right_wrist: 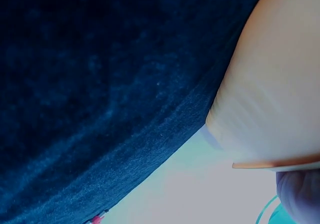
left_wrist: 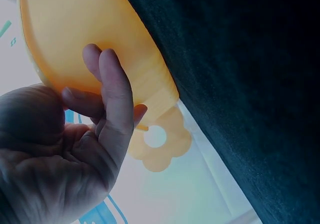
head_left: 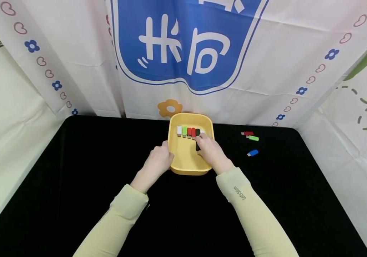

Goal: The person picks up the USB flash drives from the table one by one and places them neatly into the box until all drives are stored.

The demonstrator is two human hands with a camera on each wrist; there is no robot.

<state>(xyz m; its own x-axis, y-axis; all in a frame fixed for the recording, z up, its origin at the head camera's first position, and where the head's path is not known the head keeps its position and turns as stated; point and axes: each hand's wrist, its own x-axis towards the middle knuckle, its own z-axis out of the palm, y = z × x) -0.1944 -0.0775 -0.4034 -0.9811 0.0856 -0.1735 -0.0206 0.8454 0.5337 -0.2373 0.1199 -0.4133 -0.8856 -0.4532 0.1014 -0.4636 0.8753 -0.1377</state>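
Several USB sticks in a yellow tray, left hand gripping its side, right hand pinching a black stick

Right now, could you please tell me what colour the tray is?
The tray is yellow; it shows best in the head view.

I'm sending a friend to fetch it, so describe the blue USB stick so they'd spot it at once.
On the black tabletop, find the yellow tray. Right of it lie a loose red stick and green stick, close together, with the blue USB stick just below them in the head view. It is the only blue stick in sight.
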